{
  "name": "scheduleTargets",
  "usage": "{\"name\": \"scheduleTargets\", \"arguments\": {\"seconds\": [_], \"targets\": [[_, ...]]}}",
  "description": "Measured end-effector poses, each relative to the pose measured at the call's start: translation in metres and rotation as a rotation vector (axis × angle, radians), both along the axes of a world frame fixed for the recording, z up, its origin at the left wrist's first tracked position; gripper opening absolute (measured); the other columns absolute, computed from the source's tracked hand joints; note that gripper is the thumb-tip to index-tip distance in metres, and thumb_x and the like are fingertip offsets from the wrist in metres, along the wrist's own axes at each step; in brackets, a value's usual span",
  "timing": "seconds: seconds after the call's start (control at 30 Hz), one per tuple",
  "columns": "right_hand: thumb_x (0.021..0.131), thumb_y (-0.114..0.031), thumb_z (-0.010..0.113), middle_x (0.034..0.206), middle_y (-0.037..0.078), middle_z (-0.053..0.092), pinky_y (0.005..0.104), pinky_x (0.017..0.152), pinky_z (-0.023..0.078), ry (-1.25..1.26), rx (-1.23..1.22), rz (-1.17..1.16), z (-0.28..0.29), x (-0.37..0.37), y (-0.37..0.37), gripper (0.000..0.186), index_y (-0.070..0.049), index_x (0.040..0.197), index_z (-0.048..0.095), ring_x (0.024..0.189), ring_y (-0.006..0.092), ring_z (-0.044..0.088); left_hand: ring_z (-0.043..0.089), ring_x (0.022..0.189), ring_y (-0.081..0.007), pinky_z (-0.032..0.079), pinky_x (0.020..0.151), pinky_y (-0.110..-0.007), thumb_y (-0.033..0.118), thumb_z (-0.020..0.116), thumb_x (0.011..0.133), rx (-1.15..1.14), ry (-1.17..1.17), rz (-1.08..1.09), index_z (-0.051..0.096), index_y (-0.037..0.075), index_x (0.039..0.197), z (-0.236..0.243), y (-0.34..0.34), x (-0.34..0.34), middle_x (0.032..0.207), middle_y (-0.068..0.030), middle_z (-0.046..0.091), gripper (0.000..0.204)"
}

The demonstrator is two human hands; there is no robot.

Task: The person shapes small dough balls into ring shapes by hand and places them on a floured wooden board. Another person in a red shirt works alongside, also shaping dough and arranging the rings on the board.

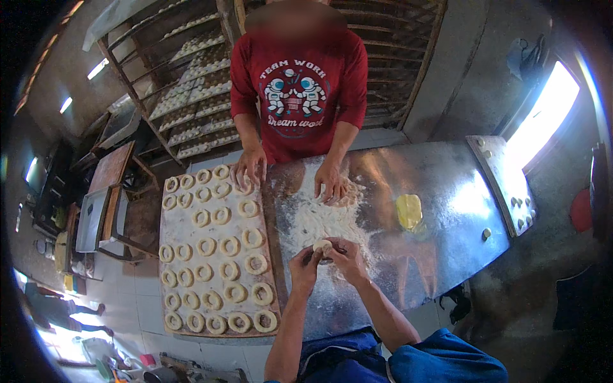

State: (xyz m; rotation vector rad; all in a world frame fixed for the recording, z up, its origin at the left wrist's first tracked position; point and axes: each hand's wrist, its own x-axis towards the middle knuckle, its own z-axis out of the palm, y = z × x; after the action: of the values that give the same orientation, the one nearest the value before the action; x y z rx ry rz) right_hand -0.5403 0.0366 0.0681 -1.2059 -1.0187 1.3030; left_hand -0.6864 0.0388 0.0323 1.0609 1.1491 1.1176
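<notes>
My left hand [306,268] and my right hand [345,258] are closed around a small pale piece of dough [322,247], held over the flour-dusted middle [319,220] of a steel table [447,249]. To my left lies a floured board [216,253] with rows of pale dough rings [235,292]. A block of yellow fat [408,212] sits on the steel to the right. Across from me, a co-worker in a red printed top [297,127] has one hand [252,167] over the board's far corner and the other [329,185] at the flour.
Behind the co-worker stand wooden racks [191,96] with trays of dough pieces. A board with small dough lumps [498,179] lies at the table's right end. Wooden stands and a metal tray [92,217] are at the left. A person's legs [76,313] show at the far left.
</notes>
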Motion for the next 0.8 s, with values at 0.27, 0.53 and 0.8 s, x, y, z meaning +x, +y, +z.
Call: {"name": "scheduleTargets", "arguments": {"seconds": [0.27, 0.53, 0.8], "targets": [[0.078, -0.008, 0.071, 0.089, 0.012, 0.068, 0.0276, 0.073, 0.051, -0.285, 0.114, -0.008, 0.0, 0.037, -0.025, 0.057, -0.006, 0.13, 0.048, 0.082, 0.0145, 0.063, 0.062, 0.094, -0.0179, 0.05, 0.083, -0.032, 0.02, 0.062, 0.094, -0.092, -0.277, 0.049, 0.059, -0.008, 0.116, 0.003, -0.033, 0.049, 0.105, -0.0106, 0.066, 0.036], [0.084, -0.009, 0.055, 0.094, 0.01, 0.062, 0.0285, 0.068, 0.049, 0.209, -0.2, 0.366, -0.012, 0.063, -0.03, 0.043, -0.002, 0.125, 0.047, 0.078, 0.0171, 0.06, 0.061, 0.098, -0.0205, 0.05, 0.083, -0.029, 0.007, 0.06, 0.091, -0.157, -0.564, -0.163, 0.045, -0.001, 0.131, 0.027, -0.068, 0.044, 0.117, -0.0128, 0.06, 0.044], [0.101, -0.042, 0.036, 0.076, 0.007, 0.058, 0.0286, 0.055, 0.04, 0.275, -0.254, 0.155, 0.001, -0.01, -0.05, 0.056, 0.0, 0.075, 0.061, 0.063, 0.0129, 0.052, 0.059, 0.083, -0.0213, 0.049, 0.073, -0.028, 0.033, 0.052, 0.092, 0.041, -0.775, 0.12, 0.048, 0.009, 0.104, -0.006, -0.064, 0.004, 0.094, -0.0058, 0.056, 0.027]]}}
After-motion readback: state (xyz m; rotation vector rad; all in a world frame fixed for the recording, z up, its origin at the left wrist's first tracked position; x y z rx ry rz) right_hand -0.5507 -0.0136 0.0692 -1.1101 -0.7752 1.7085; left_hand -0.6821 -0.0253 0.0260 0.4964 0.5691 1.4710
